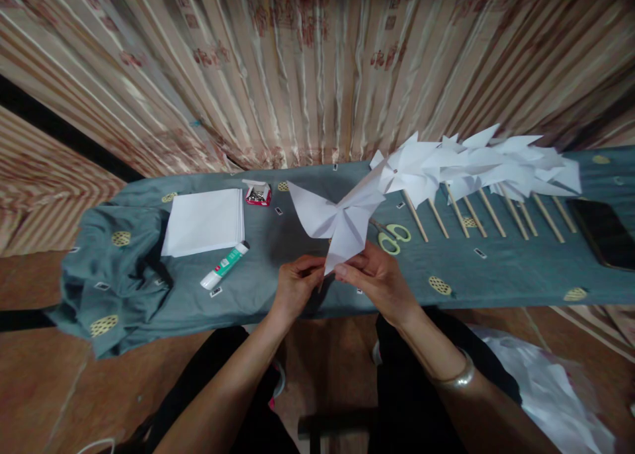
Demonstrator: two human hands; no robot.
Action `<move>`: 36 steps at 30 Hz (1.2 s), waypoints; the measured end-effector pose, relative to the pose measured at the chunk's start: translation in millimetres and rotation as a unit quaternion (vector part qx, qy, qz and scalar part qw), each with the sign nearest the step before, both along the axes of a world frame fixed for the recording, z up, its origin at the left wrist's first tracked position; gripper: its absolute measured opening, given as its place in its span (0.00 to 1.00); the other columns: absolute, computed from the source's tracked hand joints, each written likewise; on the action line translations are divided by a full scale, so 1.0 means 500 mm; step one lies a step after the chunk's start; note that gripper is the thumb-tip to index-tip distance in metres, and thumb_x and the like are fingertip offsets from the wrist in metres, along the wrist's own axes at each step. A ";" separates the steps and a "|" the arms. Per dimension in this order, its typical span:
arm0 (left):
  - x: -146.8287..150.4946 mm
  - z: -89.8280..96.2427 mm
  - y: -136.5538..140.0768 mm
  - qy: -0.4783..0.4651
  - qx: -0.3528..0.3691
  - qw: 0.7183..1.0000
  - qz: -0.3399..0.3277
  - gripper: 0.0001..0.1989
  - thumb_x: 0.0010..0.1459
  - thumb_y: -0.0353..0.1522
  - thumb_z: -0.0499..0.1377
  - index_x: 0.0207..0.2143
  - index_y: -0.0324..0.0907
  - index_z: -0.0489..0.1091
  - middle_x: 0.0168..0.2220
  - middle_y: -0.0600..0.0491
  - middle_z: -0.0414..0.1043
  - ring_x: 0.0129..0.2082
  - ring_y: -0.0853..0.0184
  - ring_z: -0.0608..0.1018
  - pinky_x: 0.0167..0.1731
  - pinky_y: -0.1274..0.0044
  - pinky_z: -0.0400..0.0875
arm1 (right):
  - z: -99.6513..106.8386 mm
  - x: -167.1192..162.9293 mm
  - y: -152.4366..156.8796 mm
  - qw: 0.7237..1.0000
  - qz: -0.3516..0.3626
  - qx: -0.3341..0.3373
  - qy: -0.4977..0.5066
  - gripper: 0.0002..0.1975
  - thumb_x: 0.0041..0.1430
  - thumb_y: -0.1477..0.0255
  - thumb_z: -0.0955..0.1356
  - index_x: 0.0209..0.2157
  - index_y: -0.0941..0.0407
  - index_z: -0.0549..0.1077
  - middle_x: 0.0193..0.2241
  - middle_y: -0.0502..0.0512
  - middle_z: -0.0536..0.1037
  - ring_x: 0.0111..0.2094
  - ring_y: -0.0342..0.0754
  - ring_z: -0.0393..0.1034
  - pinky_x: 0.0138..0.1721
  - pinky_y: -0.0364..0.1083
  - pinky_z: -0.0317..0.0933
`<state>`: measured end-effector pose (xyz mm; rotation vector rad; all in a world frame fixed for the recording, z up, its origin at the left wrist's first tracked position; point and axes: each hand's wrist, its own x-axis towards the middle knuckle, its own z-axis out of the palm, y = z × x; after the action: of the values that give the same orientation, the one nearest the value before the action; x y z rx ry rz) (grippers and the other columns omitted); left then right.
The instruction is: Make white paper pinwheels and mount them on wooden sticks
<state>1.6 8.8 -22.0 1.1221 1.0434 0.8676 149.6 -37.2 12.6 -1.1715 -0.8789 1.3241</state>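
A white paper pinwheel (342, 219) is held up over the near middle of the table, its folded blades spread out. My left hand (299, 283) is closed at its lower end, where a bit of thin stick shows below the paper. The fingers of my right hand (380, 278) are closed on the lower blade from the right. Just behind the right hand lie scissors (397, 235) with light green handles, their blades partly hidden by the pinwheel. Most of the stick is hidden behind the paper and fingers.
Several finished pinwheels (476, 166) on wooden sticks overlap at the back right, beside a dark phone (602, 232). On the left are a stack of white paper (204, 221), a glue stick (225, 266) and a small red box (258, 193) of metal pins. A plastic bag (546, 381) lies below right.
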 end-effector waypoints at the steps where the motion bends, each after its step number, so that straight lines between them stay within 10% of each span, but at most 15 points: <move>1: -0.001 0.001 0.001 0.001 0.000 1.000 0.001 0.07 0.42 0.35 0.69 0.22 0.40 0.79 0.20 0.56 0.70 0.19 0.74 0.68 0.20 0.80 0.60 | 0.001 -0.001 -0.003 1.000 0.011 0.004 -0.029 0.19 0.48 0.63 0.76 0.40 0.54 0.73 0.28 0.51 0.83 0.31 0.48 0.79 0.33 0.45 0.71; 10: 0.004 0.007 0.008 -0.039 -0.064 0.996 0.047 0.15 0.37 0.39 0.74 0.26 0.39 0.81 0.19 0.56 0.71 0.19 0.75 0.65 0.21 0.80 0.60 | -0.032 0.006 -0.026 0.929 -0.028 0.076 -0.362 0.14 0.61 0.62 0.68 0.43 0.55 0.78 0.39 0.56 0.83 0.32 0.48 0.77 0.38 0.47 0.69; 24: 0.031 0.017 0.013 -0.106 -0.118 0.986 0.052 0.15 0.34 0.34 0.75 0.29 0.40 0.82 0.25 0.54 0.78 0.25 0.73 0.74 0.29 0.79 0.67 | -0.053 -0.006 -0.020 0.952 0.021 0.039 -0.303 0.08 0.61 0.67 0.67 0.35 0.53 0.78 0.30 0.51 0.83 0.31 0.47 0.77 0.34 0.44 0.67; 36: 0.021 0.001 -0.001 -0.067 -0.098 0.993 0.014 0.20 0.40 0.34 0.72 0.39 0.40 0.80 0.36 0.49 0.81 0.31 0.70 0.78 0.33 0.77 0.72 | -0.035 0.227 0.048 0.852 -0.093 0.000 -0.516 0.14 0.57 0.63 0.66 0.32 0.56 0.80 0.24 0.53 0.80 0.25 0.48 0.71 0.28 0.45 0.58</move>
<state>12.2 8.3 -21.7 0.8738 1.0112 0.8322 263.0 -13.1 -5.0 -1.9494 -1.4510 0.4449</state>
